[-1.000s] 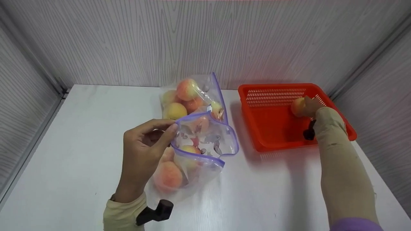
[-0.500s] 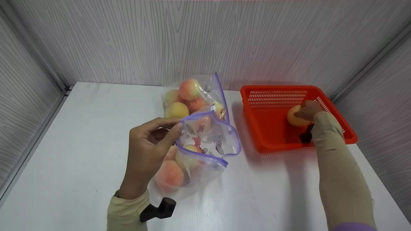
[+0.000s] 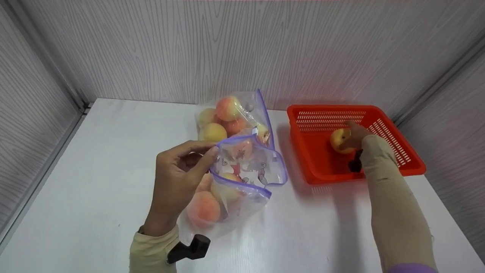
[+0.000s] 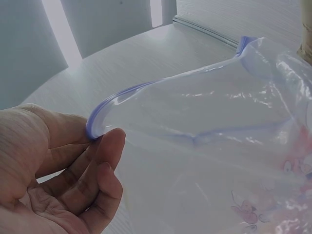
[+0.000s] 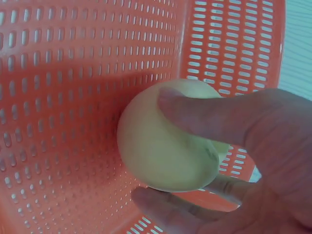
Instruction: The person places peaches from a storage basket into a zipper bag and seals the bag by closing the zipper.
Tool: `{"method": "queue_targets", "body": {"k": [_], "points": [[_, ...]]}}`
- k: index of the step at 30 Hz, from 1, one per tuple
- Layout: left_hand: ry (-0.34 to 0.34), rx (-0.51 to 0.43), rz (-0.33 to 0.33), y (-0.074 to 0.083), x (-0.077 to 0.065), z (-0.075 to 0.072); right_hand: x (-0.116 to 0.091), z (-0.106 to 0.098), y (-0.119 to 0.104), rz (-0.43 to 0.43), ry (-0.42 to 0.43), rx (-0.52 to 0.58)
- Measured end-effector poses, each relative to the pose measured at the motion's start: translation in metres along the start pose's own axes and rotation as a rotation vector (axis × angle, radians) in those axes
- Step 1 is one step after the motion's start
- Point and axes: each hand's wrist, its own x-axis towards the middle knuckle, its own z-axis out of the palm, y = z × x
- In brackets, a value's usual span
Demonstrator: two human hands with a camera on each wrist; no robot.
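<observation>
My left hand (image 3: 182, 170) pinches the purple-edged mouth of a clear zip bag (image 3: 238, 183) between thumb and fingers. The bag's mouth gapes, and several peaches (image 3: 204, 208) show through its lower part. In the left wrist view the thumb and fingertips hold the zip strip (image 4: 105, 105). Inside the red basket (image 3: 308, 172), my right hand (image 3: 358, 135) has its thumb and fingers around a yellow-orange peach (image 3: 337, 140). The right wrist view shows the thumb pressed on one side of the peach (image 5: 161, 141), with fingers along its lower side.
A second zip bag (image 3: 250, 100) filled with several peaches lies behind the held bag, against the back wall (image 3: 189, 49). Slotted walls enclose the basket at the table's right. White table (image 3: 113, 151) extends left and in front; side walls stand at both ends.
My right hand has moved left and a little toward me inside the basket, and the peach has shifted with it. My left hand keeps its pinch on the bag's mouth.
</observation>
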Motion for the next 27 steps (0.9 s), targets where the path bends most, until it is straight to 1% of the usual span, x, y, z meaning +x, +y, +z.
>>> {"method": "queue_targets", "body": {"k": [2, 3, 4, 7, 9, 12, 14, 17, 19, 21, 23, 27], "points": [[0.001, 0.011, 0.003, 0.001, 0.0, 0.0, 0.001, -0.001, 0.001, -0.017, -0.013, -0.038], [0.002, 0.016, 0.001, 0.002, 0.0, 0.0, 0.001, -0.001, 0.002, -0.018, -0.02, -0.036], [0.003, 0.02, 0.001, 0.002, 0.0, 0.0, 0.001, -0.002, 0.002, -0.011, -0.022, -0.017], [0.005, 0.011, 0.0, 0.002, 0.0, 0.0, -0.004, -0.005, 0.001, -0.011, 0.004, 0.107], [0.005, -0.001, -0.003, 0.002, 0.0, 0.0, -0.011, -0.008, -0.003, -0.034, 0.044, 0.21], [0.001, -0.006, -0.013, -0.001, 0.0, 0.002, -0.027, -0.011, -0.017, -0.099, 0.137, 0.382], [-0.008, -0.004, -0.021, -0.003, -0.001, 0.004, -0.043, -0.011, -0.027, -0.13, 0.204, 0.564], [-0.015, -0.006, -0.032, -0.004, -0.002, 0.007, -0.067, -0.01, -0.045, -0.196, 0.284, 0.85], [-0.016, -0.01, -0.036, -0.005, -0.002, 0.008, -0.083, -0.007, -0.057, -0.264, 0.325, 0.998], [-0.02, -0.015, -0.034, -0.005, -0.002, 0.009, -0.099, -0.001, -0.068, -0.35, 0.363, 1.103], [-0.03, -0.02, -0.03, -0.005, -0.001, 0.011, -0.115, 0.01, -0.081, -0.433, 0.405, 1.172], [-0.058, -0.039, -0.016, -0.003, 0.002, 0.015, -0.138, 0.04, -0.107, -0.575, 0.469, 1.342]]}}
